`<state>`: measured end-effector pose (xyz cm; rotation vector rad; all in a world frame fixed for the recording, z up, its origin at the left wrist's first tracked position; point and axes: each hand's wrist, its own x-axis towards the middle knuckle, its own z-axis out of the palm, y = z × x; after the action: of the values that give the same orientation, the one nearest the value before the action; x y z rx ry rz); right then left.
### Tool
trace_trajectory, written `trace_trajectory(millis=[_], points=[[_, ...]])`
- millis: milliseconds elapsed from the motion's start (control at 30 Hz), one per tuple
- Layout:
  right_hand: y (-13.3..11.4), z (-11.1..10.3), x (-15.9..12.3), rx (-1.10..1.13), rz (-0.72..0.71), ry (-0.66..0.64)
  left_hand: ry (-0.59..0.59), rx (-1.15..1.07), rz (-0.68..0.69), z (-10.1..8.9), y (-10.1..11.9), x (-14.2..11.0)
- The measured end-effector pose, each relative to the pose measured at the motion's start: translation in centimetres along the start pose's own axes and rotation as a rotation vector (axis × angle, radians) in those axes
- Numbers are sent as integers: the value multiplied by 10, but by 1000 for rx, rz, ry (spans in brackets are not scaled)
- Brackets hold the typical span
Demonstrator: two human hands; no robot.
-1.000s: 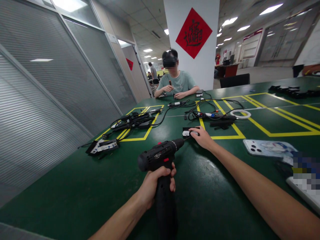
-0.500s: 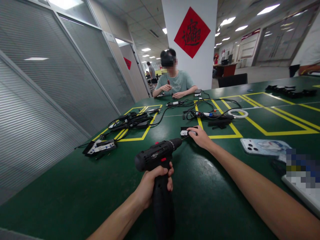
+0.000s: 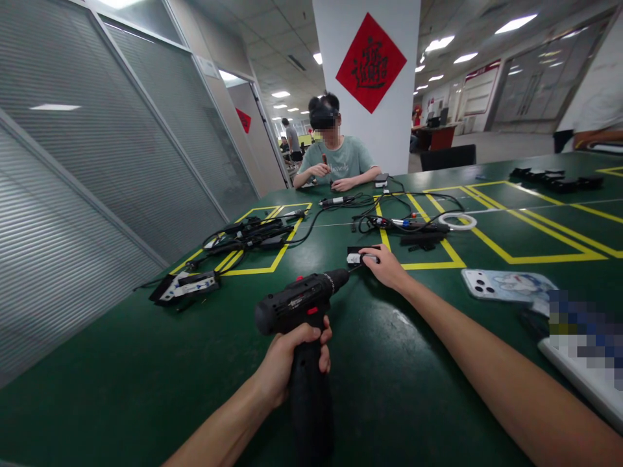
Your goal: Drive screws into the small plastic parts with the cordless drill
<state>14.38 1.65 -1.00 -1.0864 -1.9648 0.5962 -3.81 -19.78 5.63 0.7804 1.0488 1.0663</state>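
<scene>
My left hand [image 3: 287, 357] is wrapped around the handle of a black cordless drill [image 3: 299, 299] with red buttons. The drill points away and to the right, its thin bit reaching a small black-and-white part [image 3: 354, 258] on the green table. My right hand [image 3: 384, 264] is closed over the right side of that part, with the fingertips on it. What kind of part it is I cannot make out, and my fingers hide some of it.
Cables and black devices [image 3: 253, 233] lie on the left, more cables [image 3: 399, 224] and a white ring [image 3: 457, 222] beyond my right hand. A phone [image 3: 501, 285] is at right. Black-and-white pieces [image 3: 187, 287] lie left. Across the table [image 3: 195, 376] sits a person [image 3: 341, 159].
The whole view has shifted slightly, so everything appears a little further left. Both hands keep their hold on the drill and the small part.
</scene>
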Motion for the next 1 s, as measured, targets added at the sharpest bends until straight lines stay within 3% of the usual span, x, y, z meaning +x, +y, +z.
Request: trace_trajectory(millis=[1000], points=[[-2, -1, -1, -16, 0, 17, -5, 2, 3, 1, 1, -2]])
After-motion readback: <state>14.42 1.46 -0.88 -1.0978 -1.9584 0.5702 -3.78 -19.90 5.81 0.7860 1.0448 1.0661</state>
